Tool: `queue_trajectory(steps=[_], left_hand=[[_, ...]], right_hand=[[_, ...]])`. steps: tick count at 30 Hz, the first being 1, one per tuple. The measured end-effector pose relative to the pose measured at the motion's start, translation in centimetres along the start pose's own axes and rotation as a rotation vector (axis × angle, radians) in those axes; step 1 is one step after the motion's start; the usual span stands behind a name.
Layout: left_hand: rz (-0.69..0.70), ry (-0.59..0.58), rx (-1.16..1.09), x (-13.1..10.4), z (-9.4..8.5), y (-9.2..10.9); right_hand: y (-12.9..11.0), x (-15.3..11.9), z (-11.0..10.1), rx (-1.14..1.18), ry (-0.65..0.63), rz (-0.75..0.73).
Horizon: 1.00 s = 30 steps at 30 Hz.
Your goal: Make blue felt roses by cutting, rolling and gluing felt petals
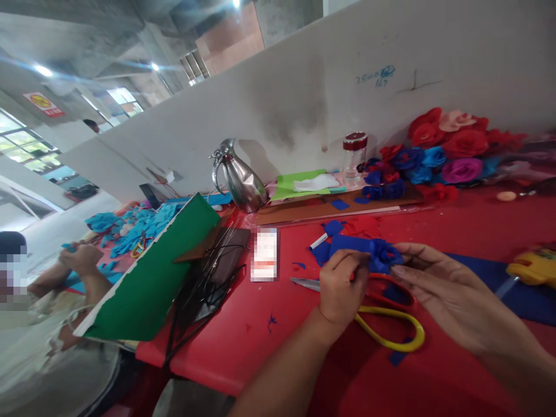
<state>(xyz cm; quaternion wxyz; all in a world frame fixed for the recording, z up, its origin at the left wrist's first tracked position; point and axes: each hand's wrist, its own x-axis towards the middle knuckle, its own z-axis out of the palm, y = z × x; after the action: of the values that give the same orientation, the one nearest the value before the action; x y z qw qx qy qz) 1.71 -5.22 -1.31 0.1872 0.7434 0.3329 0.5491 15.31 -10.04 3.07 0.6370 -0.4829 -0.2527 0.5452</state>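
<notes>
Head view: the blue flower (384, 256) is held between the hands, its left side pinched by the left hand (344, 288), its right edge by the fingertips of the right hand (438, 289); the scissors (384, 310) are seen nearer, on the worktop (289, 333).

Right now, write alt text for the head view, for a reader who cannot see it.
A person's left hand and right hand hold a blue flower above scissors on a red table. Colourful flowers lie heaped beside a pale partition; a steel jug stands further left, with a co-worker's hands at far left.
</notes>
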Motion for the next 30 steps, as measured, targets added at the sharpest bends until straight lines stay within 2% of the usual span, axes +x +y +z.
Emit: queue_trajectory(steps=[11,16,24,30], left_hand=[[-0.023,-0.008,0.007,0.3,-0.1,-0.1],[-0.139,-0.011,-0.062,0.6,-0.2,-0.4],[-0.443,-0.036,-0.184,0.6,-0.1,-1.2],[-0.485,-0.085,-0.255,0.5,0.0,-1.3]], right_hand=[[0.2,0.3,-0.2,0.012,0.014,0.012],[0.3,0.4,0.0,0.039,-0.020,0.027],[0.5,0.5,-0.4,-0.018,-0.072,-0.018],[0.3,0.4,0.1,-0.116,-0.066,0.001]])
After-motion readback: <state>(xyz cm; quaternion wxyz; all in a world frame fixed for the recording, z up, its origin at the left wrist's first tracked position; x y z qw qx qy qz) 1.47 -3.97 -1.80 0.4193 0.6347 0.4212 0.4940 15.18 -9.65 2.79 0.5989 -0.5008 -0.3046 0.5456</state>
